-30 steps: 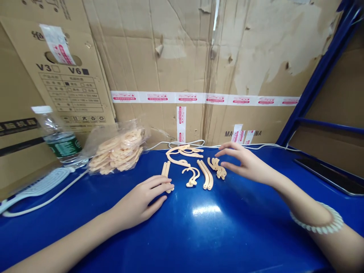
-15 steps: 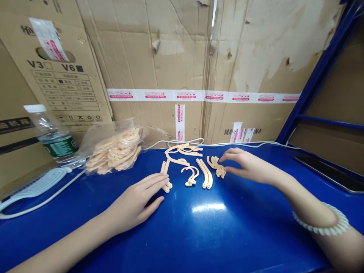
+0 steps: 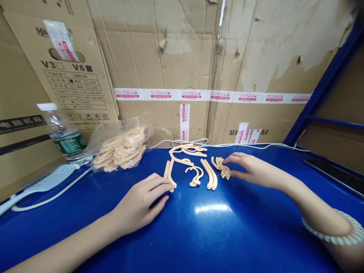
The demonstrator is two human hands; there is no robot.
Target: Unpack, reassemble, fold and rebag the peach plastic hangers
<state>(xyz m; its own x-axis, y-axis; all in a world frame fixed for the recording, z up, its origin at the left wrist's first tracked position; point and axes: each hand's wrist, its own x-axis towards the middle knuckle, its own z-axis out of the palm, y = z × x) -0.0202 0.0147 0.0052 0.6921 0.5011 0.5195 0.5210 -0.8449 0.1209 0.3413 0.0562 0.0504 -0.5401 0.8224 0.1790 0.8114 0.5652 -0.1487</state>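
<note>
My left hand (image 3: 146, 199) lies on the table, thumb apart, its fingertips on the lower ends of two slim cream plastic arms (image 3: 169, 170), which look like hanger parts. To the right, my right hand (image 3: 250, 168) has bent, parted fingers at the edge of a cluster of small cream hook-shaped pieces (image 3: 220, 167); whether the fingertips press on them I cannot tell. Between the hands lie two curved hook pieces (image 3: 195, 176) and another pair of cream arms (image 3: 209, 174). Behind these are several longer curved cream pieces (image 3: 182, 154).
A clear bag of cream pieces (image 3: 122, 149) stands at the left, with a water bottle (image 3: 66, 138) and a pale hairbrush (image 3: 54, 180) near it. White cable (image 3: 190, 142) runs along the cardboard wall (image 3: 159, 68). A dark flat device (image 3: 332, 174) lies far right on the blue table (image 3: 182, 235).
My left fingers have slid toward the near ends of the left pair of arms, showing more of them. My right hand keeps its place by the small hooks. The view has shifted slightly.
</note>
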